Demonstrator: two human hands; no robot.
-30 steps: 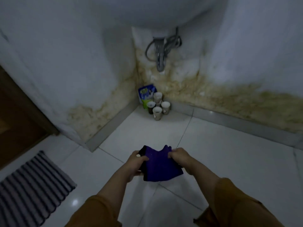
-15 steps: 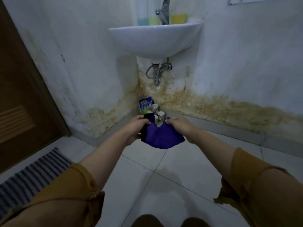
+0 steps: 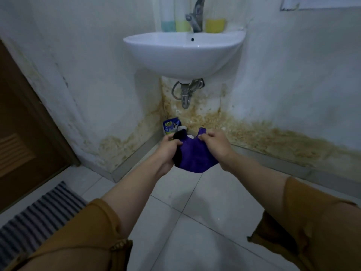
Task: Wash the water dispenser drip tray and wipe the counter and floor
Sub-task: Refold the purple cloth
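There are two hands, the left hand [image 3: 168,148] and the right hand [image 3: 214,145]. There is one purple cloth [image 3: 195,157]. There is one white sink [image 3: 183,55], with one tap [image 3: 196,18] and one drain pipe [image 3: 184,98]. Three bottles stand on the sink's back edge: one blue-green bottle [image 3: 168,24], one light green bottle [image 3: 182,25] and one yellow bottle [image 3: 214,25]. In the floor's far corner are one blue pouch [image 3: 171,127] and two white cups [image 3: 182,127] that show; I cannot tell if there are more. There is one striped mat [image 3: 39,214] and one brown door [image 3: 23,133].
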